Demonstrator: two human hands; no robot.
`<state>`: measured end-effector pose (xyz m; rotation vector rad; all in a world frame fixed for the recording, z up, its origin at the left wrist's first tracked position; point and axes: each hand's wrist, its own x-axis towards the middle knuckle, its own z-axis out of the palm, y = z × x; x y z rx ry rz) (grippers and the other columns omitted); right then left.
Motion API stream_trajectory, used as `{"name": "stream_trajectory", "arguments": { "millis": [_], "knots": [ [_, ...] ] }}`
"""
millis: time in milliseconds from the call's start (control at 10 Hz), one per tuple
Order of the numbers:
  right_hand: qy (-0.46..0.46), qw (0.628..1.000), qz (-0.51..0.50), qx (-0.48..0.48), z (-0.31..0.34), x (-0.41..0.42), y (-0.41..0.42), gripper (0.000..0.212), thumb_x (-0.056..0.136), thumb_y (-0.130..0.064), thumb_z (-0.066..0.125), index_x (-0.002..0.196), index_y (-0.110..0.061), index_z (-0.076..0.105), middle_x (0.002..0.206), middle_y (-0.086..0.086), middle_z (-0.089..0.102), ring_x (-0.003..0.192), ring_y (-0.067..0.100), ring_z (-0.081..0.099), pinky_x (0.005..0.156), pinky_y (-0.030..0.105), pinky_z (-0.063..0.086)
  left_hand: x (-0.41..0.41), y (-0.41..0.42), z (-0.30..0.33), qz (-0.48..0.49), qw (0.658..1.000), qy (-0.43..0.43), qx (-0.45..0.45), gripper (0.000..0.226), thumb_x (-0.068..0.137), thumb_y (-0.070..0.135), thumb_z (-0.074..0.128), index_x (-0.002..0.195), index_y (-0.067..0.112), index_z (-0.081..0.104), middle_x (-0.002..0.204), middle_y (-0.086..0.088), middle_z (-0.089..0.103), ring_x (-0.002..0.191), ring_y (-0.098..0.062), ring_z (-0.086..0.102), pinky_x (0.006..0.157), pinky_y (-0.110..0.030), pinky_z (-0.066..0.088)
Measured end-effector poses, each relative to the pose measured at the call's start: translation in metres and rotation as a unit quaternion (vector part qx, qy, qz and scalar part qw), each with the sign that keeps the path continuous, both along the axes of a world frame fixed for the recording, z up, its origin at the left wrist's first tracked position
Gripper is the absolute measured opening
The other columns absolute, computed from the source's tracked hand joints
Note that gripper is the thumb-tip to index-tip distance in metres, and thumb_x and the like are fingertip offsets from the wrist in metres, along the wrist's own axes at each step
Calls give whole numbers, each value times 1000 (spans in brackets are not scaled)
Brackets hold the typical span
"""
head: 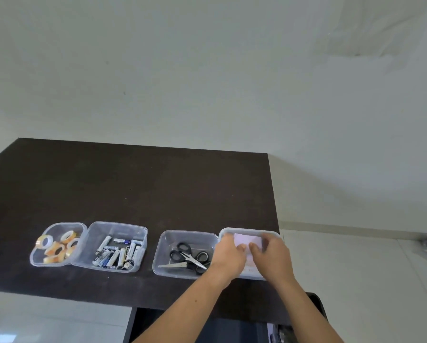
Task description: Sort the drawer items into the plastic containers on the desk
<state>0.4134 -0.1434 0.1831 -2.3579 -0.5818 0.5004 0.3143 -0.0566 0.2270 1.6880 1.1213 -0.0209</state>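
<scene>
A: In the head view, where are the hands?

B: Both reach forward over the rightmost container [271, 232], at the right end of the dark desk [133, 184]. The left hand [228, 253] comes in from the lower left, forearm bare, knuckles up and fingers curled down into the tub. The right hand [273, 251] sits just beside it, forearm rising from the bottom edge, its fingers also bent downward.

A: What do they hold?

B: A pale pink pad of paper [248, 240] shows between them and beyond the fingertips. Both hands have their fingers curled against its near edge and seem to pinch it; blur hides the exact contact. The pad lies inside that container, low against its far wall.

A: And the other tubs?

B: Four clear tubs stand in a row along the near part of the desk. Far left, the tape container [59, 227] holds several rolls of tape [56, 248]. Touching it on the right, the battery container [116, 227] holds a heap of batteries [118, 253]. After a gap, the scissors container [182, 235] holds black-handled scissors [189, 256], and it stands just beside the tub under the hands.

A: Anything below?

B: An open drawer [232, 328] shows dark under the desk's edge, beneath the forearms.
</scene>
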Motion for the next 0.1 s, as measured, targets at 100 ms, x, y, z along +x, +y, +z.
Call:
{"name": "stream_trajectory", "arguments": {
  "millis": [100],
  "knots": [
    [-24,999,-23,32,5,-8,-9,28,96,-21,72,123,-16,66,121,0,63,95,12,55,84,22,44,-18,-3,7,2,999,-52,16,12,107,28,56,118,26,54,111,5,65,96,-9,64,81,-28,57]
  ]
}}
